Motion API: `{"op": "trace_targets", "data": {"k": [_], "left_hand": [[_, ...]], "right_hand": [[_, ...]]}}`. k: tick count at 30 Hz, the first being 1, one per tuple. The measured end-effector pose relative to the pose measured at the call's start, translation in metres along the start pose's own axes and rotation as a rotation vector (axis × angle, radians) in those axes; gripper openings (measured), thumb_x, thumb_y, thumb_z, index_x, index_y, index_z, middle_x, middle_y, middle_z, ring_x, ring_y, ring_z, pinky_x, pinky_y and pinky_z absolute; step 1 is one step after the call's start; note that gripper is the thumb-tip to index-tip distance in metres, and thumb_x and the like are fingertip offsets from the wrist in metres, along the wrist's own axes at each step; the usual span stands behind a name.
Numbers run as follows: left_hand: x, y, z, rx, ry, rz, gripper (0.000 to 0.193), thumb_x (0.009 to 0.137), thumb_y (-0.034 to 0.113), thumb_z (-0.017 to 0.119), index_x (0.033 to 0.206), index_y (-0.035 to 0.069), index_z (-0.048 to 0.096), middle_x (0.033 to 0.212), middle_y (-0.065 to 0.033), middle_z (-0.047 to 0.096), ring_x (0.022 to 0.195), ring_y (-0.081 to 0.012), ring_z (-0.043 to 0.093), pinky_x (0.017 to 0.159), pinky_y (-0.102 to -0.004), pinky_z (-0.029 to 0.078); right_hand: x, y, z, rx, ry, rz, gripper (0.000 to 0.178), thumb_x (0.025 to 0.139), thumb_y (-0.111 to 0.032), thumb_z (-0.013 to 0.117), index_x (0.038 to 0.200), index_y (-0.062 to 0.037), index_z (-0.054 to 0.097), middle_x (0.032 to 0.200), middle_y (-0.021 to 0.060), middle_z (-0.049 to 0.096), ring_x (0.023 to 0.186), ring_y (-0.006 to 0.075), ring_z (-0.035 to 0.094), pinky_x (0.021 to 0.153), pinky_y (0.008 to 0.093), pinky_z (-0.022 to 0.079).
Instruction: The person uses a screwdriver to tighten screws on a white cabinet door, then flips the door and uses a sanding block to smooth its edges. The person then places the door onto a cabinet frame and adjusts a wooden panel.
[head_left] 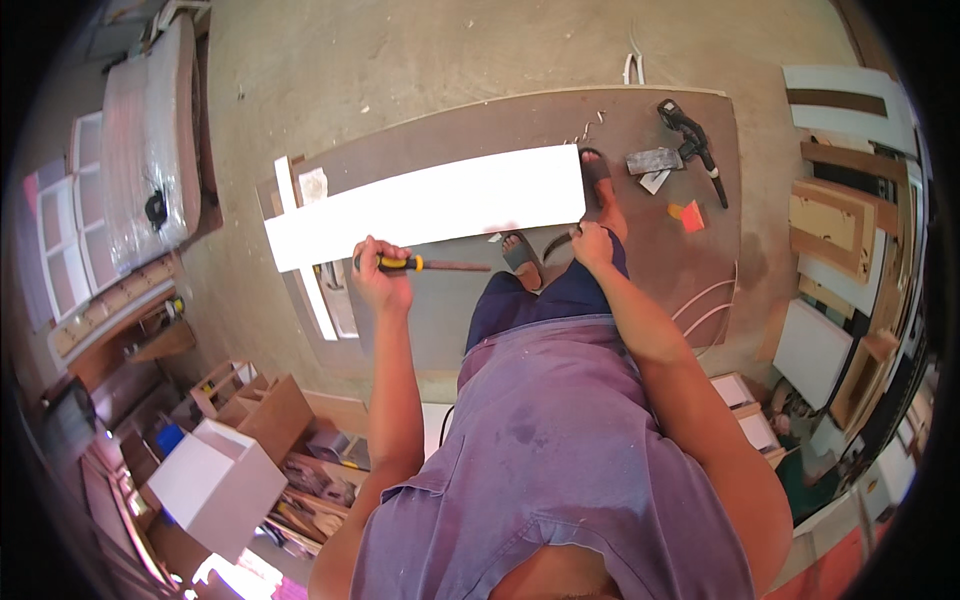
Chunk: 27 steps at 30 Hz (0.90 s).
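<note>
My left hand (382, 275) is closed around the yellow and black handle of a file (455, 266). Its long, narrow brownish blade points right, just off the near edge of a white board (430, 200). The board lies lengthwise across a brown sheet (660, 300) on the floor. My right hand (594, 246) is closed by my knee, near the board's right end. A dark, curved, narrow thing (560, 241) sticks out leftward from its fingers; its kind is unclear. My sandalled feet stand on the sheet, one at the board's near edge, one past its right end.
A black power tool (690, 140), a grey block (654, 160) and an orange-red piece (692, 215) lie right of the board. A white strip (318, 300) crosses under its left end. Panels and frames (835, 230) lean at right; a white box (215, 485) stands lower left.
</note>
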<state>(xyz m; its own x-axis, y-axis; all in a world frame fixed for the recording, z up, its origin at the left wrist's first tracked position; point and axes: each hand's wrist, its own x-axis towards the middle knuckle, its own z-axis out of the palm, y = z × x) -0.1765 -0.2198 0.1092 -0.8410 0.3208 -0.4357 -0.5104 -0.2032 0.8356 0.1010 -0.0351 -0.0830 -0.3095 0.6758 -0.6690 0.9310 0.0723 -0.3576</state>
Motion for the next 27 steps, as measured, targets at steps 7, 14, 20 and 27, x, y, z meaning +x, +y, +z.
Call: {"op": "trace_targets", "data": {"k": [7, 14, 20, 27], "left_hand": [[-0.009, 0.053, -0.041, 0.198, -0.165, -0.048, 0.024, 0.104, 0.023, 0.052, 0.085, 0.008, 0.053, 0.078, -0.0042, 0.054, 0.074, -0.0171, 0.054, 0.072, -0.0382, 0.05], [-0.019, 0.032, 0.045, 1.054, -0.429, 0.171, 0.038, 0.102, 0.038, 0.056, 0.101, 0.002, 0.067, 0.087, -0.0032, 0.063, 0.087, -0.0122, 0.06, 0.079, -0.0317, 0.05], [-0.022, 0.044, 0.092, 1.011, -0.453, 0.005, 0.031, 0.097, 0.029, 0.067, 0.104, -0.001, 0.066, 0.09, -0.0115, 0.068, 0.068, -0.0133, 0.064, 0.06, -0.0274, 0.054], [-0.001, 0.03, 0.112, 0.749, -0.847, -0.627, 0.046, 0.091, 0.017, 0.068, 0.129, -0.001, 0.05, 0.105, -0.0154, 0.064, 0.082, -0.0259, 0.07, 0.07, -0.0364, 0.059]], "right_hand": [[0.004, 0.062, -0.039, 0.135, 0.053, 0.166, 0.035, 0.093, -0.034, 0.059, 0.115, -0.0077, 0.066, 0.11, 0.0171, 0.069, 0.105, 0.0377, 0.067, 0.089, 0.0466, 0.053], [0.086, 0.026, -0.164, 1.328, 0.593, 0.065, 0.069, 0.074, -0.006, 0.083, 0.132, -0.0039, 0.045, 0.114, 0.0146, 0.059, 0.099, 0.0221, 0.062, 0.078, 0.0356, 0.054], [0.095, 0.005, -0.13, 1.148, 0.601, 0.192, 0.047, 0.087, -0.018, 0.073, 0.127, -0.0058, 0.051, 0.103, 0.0064, 0.058, 0.092, 0.0158, 0.058, 0.067, 0.0315, 0.05], [0.022, 0.011, 0.059, 1.477, 0.326, 0.453, 0.021, 0.099, -0.033, 0.059, 0.094, -0.0127, 0.062, 0.083, -0.0001, 0.064, 0.067, 0.0108, 0.061, 0.054, 0.0265, 0.048]]}}
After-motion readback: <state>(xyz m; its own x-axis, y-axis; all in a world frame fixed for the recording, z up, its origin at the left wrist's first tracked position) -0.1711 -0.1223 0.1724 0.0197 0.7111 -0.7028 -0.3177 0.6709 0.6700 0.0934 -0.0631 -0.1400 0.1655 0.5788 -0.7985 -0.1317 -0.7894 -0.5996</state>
